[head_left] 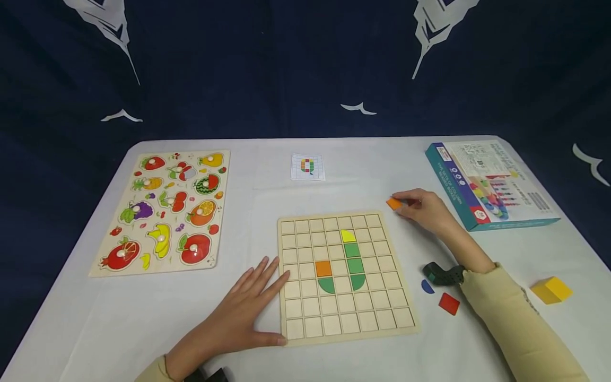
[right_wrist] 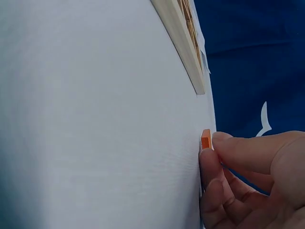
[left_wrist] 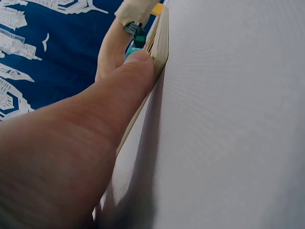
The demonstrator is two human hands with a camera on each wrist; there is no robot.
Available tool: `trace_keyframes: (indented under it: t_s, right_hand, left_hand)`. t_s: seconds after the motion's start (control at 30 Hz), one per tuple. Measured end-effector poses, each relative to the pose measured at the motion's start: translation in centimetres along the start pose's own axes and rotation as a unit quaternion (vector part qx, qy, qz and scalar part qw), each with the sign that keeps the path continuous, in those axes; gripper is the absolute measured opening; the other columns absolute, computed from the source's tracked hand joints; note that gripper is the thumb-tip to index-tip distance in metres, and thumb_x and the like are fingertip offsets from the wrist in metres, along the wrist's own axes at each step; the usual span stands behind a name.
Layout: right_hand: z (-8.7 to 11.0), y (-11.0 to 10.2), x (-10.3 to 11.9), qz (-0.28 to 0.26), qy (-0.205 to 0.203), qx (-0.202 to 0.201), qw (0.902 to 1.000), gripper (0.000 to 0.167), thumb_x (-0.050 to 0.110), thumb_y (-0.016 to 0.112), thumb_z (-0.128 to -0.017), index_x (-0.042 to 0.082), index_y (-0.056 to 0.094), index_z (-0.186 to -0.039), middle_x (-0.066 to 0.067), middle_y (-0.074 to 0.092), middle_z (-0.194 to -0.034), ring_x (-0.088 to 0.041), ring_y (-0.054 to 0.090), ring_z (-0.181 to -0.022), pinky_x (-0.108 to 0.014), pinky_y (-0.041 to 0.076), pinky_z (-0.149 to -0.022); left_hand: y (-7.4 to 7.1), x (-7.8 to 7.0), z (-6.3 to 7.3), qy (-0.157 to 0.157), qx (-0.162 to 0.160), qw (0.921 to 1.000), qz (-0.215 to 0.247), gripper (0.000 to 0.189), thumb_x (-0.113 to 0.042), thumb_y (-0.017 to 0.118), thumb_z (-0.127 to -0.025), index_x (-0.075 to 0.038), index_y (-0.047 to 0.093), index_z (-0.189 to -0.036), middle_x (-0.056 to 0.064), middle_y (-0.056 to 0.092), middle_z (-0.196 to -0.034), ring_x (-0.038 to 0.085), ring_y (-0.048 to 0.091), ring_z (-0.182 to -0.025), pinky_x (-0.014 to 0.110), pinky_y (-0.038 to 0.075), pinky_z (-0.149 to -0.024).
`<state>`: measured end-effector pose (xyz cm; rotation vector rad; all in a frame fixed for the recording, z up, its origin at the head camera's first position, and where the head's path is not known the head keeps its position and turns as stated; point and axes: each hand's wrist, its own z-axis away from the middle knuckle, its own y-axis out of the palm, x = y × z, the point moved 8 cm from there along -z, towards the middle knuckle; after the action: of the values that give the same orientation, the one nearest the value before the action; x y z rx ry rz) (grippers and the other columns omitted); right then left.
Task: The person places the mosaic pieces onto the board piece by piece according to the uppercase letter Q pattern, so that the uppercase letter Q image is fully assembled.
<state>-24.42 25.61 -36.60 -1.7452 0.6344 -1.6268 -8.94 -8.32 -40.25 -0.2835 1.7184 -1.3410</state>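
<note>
My right hand point(head_left: 422, 209) pinches a small orange square tile point(head_left: 393, 203) between thumb and fingertips, beyond the right edge of the wooden grid board point(head_left: 353, 330). In the right wrist view the orange tile point(right_wrist: 206, 139) stands out from the fingertips, close over the white tablecloth. My left hand point(head_left: 250, 305) lies with straight, spread fingers along the board's left edge, its thumb at the near left corner. Set in the grid are an orange square point(head_left: 323, 269), a yellow quarter-round point(head_left: 348, 236), and several green pieces point(head_left: 354, 265), squares and rounded ones.
A pattern card point(head_left: 307, 167) lies behind the board. At left is a fruit puzzle board point(head_left: 164, 212); at right, a game box point(head_left: 491, 183). Near my right sleeve lie a red square point(head_left: 449, 304), a blue half-round point(head_left: 427, 286) and a yellow block point(head_left: 551, 290).
</note>
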Motion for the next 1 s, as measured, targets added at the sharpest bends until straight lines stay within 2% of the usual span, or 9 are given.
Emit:
trace_keyframes:
  t_s: [0.2, 0.37, 0.5, 0.63, 0.83, 1.0]
  right_hand:
    - [-0.3, 0.0, 0.1, 0.040, -0.014, -0.016, 0.9990, 0.030, 0.003, 0.066, -0.085, -0.006, 0.063, -0.114, -0.020, 0.058, -0.098, -0.027, 0.046, -0.078, -0.027, 0.041, -0.062]
    - [-0.3, 0.1, 0.2, 0.042, -0.016, -0.022, 0.9987, 0.023, 0.002, 0.067, -0.084, -0.005, 0.066, -0.106, -0.019, 0.058, -0.094, -0.027, 0.046, -0.077, -0.032, 0.040, -0.062]
    - [-0.3, 0.2, 0.0, 0.036, -0.011, -0.022, 0.9991, 0.022, 0.003, 0.068, -0.083, -0.004, 0.064, -0.103, -0.018, 0.059, -0.094, -0.026, 0.046, -0.076, -0.030, 0.040, -0.061]
    - [-0.3, 0.2, 0.2, 0.025, -0.009, -0.022, 0.9994, 0.021, 0.001, 0.069, -0.082, -0.003, 0.060, -0.101, -0.018, 0.060, -0.094, -0.026, 0.047, -0.074, -0.025, 0.041, -0.059]
    - [-0.1, 0.1, 0.6, 0.005, -0.009, -0.022, 0.9997, 0.010, 0.003, 0.067, -0.085, -0.001, 0.061, -0.091, -0.013, 0.061, -0.085, -0.024, 0.051, -0.071, -0.022, 0.043, -0.058]
    - [0.3, 0.1, 2.4, -0.070, -0.028, -0.021, 0.9969, 0.014, 0.002, 0.062, -0.088, -0.005, 0.058, -0.100, -0.017, 0.060, -0.089, -0.020, 0.056, -0.073, -0.020, 0.049, -0.062]
  left_hand:
    - [0.0, 0.0, -0.1, -0.003, 0.004, 1.0000, -0.001, 0.107, -0.068, 0.066, -0.068, -0.019, 0.019, -0.151, 0.000, -0.001, -0.156, 0.018, -0.008, -0.140, 0.036, -0.003, -0.109]
    - [0.0, 0.0, -0.1, -0.006, 0.007, 1.0000, 0.000, 0.107, -0.066, 0.068, -0.068, -0.018, 0.020, -0.151, 0.000, -0.001, -0.156, 0.018, -0.009, -0.140, 0.036, -0.003, -0.109]
    - [0.0, 0.0, -0.1, -0.008, 0.009, 0.9999, 0.000, 0.107, -0.066, 0.068, -0.068, -0.018, 0.020, -0.151, 0.000, -0.001, -0.156, 0.017, -0.009, -0.139, 0.036, -0.003, -0.109]
    - [0.1, 0.1, -0.1, -0.011, 0.010, 0.9999, 0.000, 0.107, -0.068, 0.067, -0.068, -0.019, 0.020, -0.151, -0.001, -0.001, -0.156, 0.016, -0.010, -0.139, 0.036, -0.003, -0.109]
    - [0.1, 0.2, -0.1, -0.012, 0.010, 0.9999, 0.006, 0.107, -0.068, 0.067, -0.068, -0.018, 0.020, -0.151, -0.001, -0.002, -0.156, 0.016, -0.010, -0.139, 0.037, -0.002, -0.109]
    - [0.1, 0.1, -0.1, -0.012, 0.013, 0.9998, 0.007, 0.107, -0.068, 0.067, -0.068, -0.019, 0.020, -0.151, -0.001, -0.002, -0.156, 0.016, -0.010, -0.139, 0.036, -0.003, -0.109]
